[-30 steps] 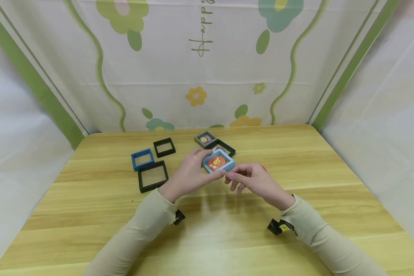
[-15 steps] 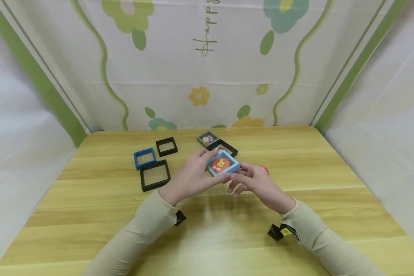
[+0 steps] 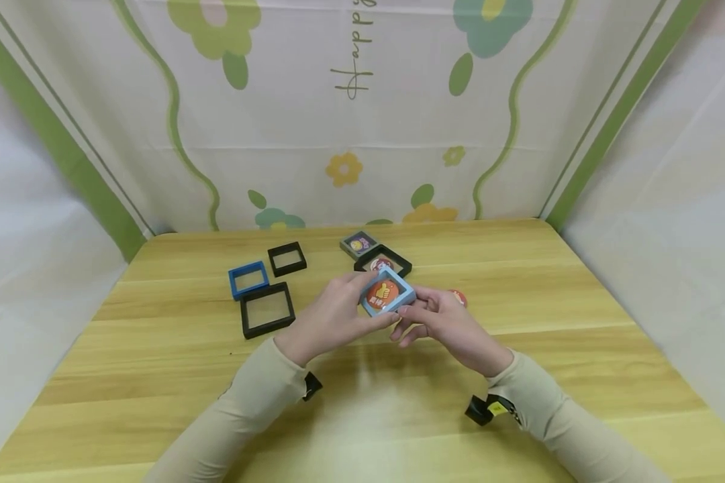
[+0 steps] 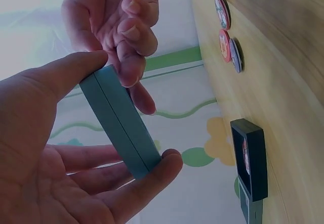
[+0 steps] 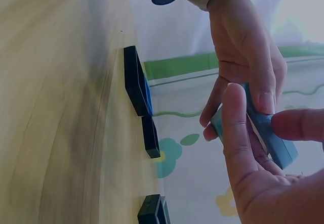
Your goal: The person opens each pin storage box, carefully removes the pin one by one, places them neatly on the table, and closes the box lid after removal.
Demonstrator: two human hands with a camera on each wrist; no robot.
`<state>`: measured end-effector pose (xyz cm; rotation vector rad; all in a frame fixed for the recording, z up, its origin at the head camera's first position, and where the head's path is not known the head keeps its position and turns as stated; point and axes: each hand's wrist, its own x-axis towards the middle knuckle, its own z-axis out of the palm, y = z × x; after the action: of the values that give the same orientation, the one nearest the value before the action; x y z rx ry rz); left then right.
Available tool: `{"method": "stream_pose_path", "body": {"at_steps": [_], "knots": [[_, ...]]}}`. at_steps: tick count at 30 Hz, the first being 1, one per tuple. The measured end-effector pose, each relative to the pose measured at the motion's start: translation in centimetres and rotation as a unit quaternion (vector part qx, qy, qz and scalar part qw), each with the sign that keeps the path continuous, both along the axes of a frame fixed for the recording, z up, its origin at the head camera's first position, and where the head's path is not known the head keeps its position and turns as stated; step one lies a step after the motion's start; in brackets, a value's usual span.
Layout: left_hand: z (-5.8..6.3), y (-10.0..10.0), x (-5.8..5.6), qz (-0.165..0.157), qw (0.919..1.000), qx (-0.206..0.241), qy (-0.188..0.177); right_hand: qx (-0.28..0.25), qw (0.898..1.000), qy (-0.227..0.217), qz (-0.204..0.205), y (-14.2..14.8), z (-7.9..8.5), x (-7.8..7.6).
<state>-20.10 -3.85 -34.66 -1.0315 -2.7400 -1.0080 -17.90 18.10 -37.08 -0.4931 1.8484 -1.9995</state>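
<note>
My left hand (image 3: 332, 305) grips a light blue square display frame (image 3: 406, 290) with an orange round badge (image 3: 382, 295) inside it. The frame is held up above the table, tilted. In the left wrist view the frame (image 4: 121, 125) appears edge-on, a seam running along its side, between the left thumb and fingertips. My right hand (image 3: 450, 322) pinches the frame's right side. Seen from the right wrist, the right thumb presses on the frame (image 5: 278, 145), with the index finger (image 5: 236, 128) on its other side. Part of the frame is hidden behind the fingers.
A black frame (image 3: 406, 266) with a red badge and a grey frame (image 3: 348, 253) with a purple badge lie behind the hands. To the left are a blue frame (image 3: 237, 288) and two black frames. Round badges (image 4: 224, 46) lie on the table at right.
The right fingers have come up from the frame's lower corner to pinch its right side. The light blue frame has shifted slightly toward me, uncovering more of the black frame behind.
</note>
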Motion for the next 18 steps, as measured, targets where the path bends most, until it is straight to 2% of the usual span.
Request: {"method": "stream_pose_path", "body": {"at_steps": [9,18], "knots": [[-0.23,0.1,0.02,-0.002,0.9995,0.008,0.031,-0.007,1.0,0.004,-0.003,-0.1,0.0,0.03],[-0.33,0.21,0.15,0.001,0.9966,0.016,0.08,-0.025,0.999,0.007,-0.02,-0.27,0.28,0.32]]}}
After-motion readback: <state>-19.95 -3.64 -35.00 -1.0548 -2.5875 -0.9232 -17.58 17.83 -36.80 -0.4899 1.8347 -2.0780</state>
